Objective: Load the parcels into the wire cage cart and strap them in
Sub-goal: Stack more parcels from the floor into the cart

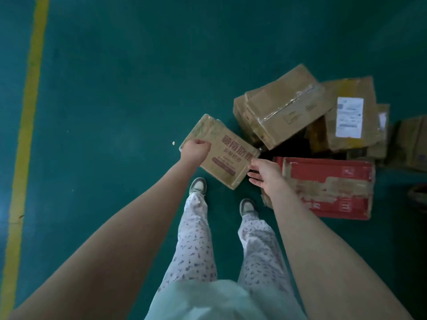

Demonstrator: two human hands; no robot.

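Now your left hand (195, 150) grips the printed box (227, 158) above the green floor (115, 88), right hand (265, 175) open beside it.

Wears printed trousers (194, 239), grey-white sneakers (198, 184), perhaps mint top (208, 301).

My left grip (195, 150) holds a flat tan box (221, 153), tilted. Brown boxes (284, 105) and a red box (328, 185) lie piled beside it.
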